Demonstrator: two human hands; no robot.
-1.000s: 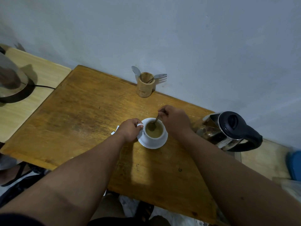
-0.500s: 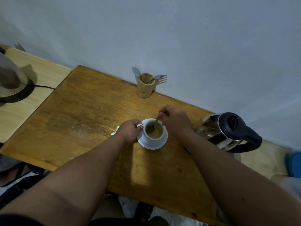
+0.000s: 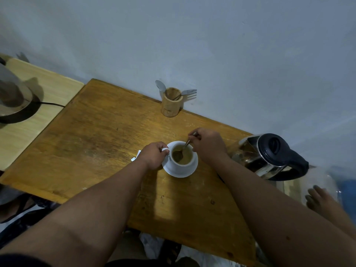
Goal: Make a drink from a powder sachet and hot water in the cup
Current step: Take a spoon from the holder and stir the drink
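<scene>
The left hand point(image 3: 153, 157) grips the handle of the white cup point(image 3: 182, 158), while the right hand point(image 3: 209, 144) pinches the spoon point(image 3: 183, 150), its bowl dipped in the brown drink. The cup sits on a white saucer point(image 3: 189, 170) on the wooden table point(image 3: 92, 135). A glass kettle point(image 3: 269, 157) stands right of the right hand, a wooden utensil holder point(image 3: 171, 105) by the wall.

Wooden table point(image 3: 92, 143) — saucer point(image 3: 189, 170), kettle point(image 3: 267, 157), holder point(image 3: 171, 105)

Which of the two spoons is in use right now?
The spoon in the white cup, its handle pinched by the right hand. The other spoon stands untouched in the wooden holder by the wall.
</scene>
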